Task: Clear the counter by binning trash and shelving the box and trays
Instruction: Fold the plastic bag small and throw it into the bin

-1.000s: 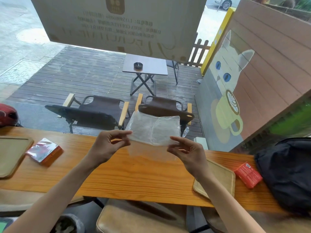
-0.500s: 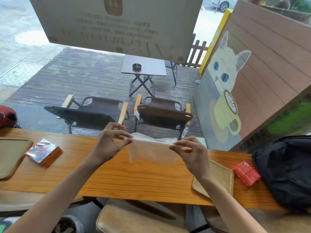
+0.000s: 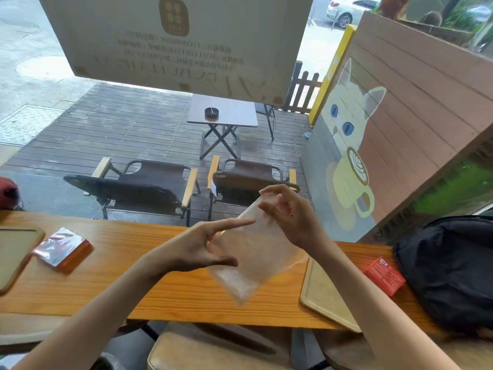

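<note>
A clear, crumpled plastic bag (image 3: 253, 260) hangs tilted above the wooden counter (image 3: 112, 279). My right hand (image 3: 290, 220) pinches its upper edge. My left hand (image 3: 197, 249) is beside the bag with fingers spread, its index finger and thumb touching the bag's left side without gripping. On the counter's left lies an orange box in shiny wrap (image 3: 64, 249) next to a wooden tray (image 3: 16, 252). A second wooden tray (image 3: 325, 297) lies on the right, partly under my right forearm, with a small red-orange box (image 3: 384, 276) just beyond it.
A black backpack (image 3: 450, 268) fills the counter's right end. A red object (image 3: 8, 193) sits at the far left edge. Padded stools (image 3: 213, 351) stand below the counter's near edge. Beyond the window are folding chairs and a small table on a deck.
The bag was stretched flat between both hands. Now my right hand has lifted its edge so the bag hangs tilted, and my left hand has let go and opened.
</note>
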